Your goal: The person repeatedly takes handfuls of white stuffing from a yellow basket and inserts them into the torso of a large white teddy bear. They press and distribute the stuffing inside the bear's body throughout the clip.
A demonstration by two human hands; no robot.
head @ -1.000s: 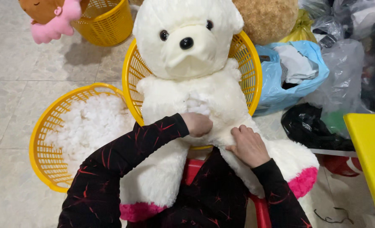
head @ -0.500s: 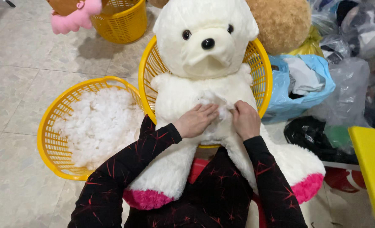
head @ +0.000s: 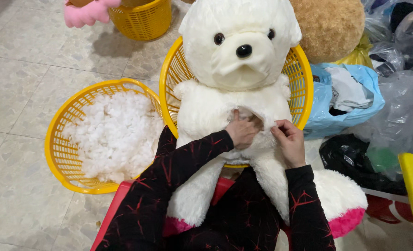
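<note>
From the head view we count one white teddy bear (head: 234,107) on the lap; left hand (head: 240,131) curled into its belly opening; right hand (head: 290,142) pinching the fabric edge — three yellow baskets (head: 58,144), one holding white stuffing (head: 116,135).

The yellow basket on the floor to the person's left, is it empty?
No, the yellow basket holds a heap of loose white stuffing that fills most of it.
</note>
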